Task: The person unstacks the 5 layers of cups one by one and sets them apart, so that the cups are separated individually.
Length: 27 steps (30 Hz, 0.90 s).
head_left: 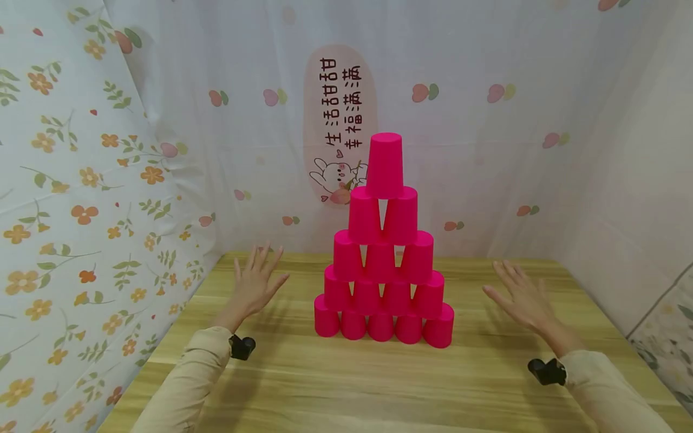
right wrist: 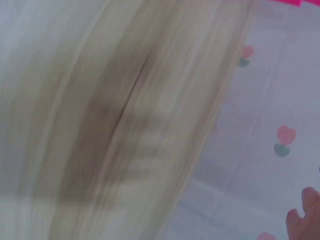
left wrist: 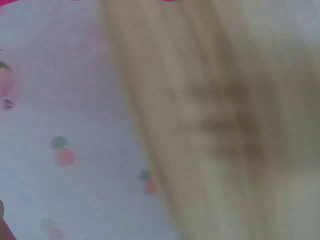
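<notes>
Pink cup pyramid (head_left: 381, 263) stood upright, long axis vertical, at the frame's centre, apart from the left hand (head_left: 254, 288) mid-left and right hand (head_left: 522, 297) mid-right, both empty, fingers extended, neither clearly nearer.

From the wearer's head, the widest view faces forward and down over the table (head_left: 303, 385), the cups (head_left: 380, 263), both hands and the curtain (head_left: 465, 156) beyond. The left wrist camera (head_left: 242, 347) and right wrist camera (head_left: 547, 371) look close over the wood — tilted, so the table's far edge runs aslant. All three share table and curtain — the cups just a pink sliver atop both wrist views.
</notes>
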Available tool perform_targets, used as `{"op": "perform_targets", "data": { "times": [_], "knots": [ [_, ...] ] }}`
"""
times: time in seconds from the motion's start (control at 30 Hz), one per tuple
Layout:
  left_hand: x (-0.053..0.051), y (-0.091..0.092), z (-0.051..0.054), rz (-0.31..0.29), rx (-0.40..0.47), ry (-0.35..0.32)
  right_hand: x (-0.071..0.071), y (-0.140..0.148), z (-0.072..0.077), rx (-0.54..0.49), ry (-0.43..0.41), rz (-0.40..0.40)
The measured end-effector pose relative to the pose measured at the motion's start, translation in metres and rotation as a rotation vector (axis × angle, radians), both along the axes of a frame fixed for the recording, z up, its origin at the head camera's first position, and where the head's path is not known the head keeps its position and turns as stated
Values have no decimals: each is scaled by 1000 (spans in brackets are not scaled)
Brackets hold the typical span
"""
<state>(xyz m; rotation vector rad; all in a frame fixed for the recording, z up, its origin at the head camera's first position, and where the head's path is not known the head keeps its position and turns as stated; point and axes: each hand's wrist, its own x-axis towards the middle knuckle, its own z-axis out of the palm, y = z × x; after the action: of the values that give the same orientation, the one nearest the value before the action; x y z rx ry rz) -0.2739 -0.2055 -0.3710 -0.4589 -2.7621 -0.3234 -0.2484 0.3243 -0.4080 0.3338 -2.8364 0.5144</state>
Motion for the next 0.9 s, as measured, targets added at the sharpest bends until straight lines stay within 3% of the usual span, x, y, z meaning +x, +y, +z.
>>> {"op": "perform_targets", "data": {
  "times": [0.13,0.3,0.57,0.73,0.9],
  "knots": [
    [3,6,29,-42,29,44,3,-10,-1,-130,28,96],
    [8,19,67,-69,101,92,7,-23,-4,-271,-31,192],
    [9,44,124,-109,268,105,8,-37,-15,-354,-66,269],
    [6,65,150,-171,329,171,10,-47,-26,-349,-109,271],
    [6,90,171,-244,408,188,10,-56,-39,-372,-112,309]
  ]
}}
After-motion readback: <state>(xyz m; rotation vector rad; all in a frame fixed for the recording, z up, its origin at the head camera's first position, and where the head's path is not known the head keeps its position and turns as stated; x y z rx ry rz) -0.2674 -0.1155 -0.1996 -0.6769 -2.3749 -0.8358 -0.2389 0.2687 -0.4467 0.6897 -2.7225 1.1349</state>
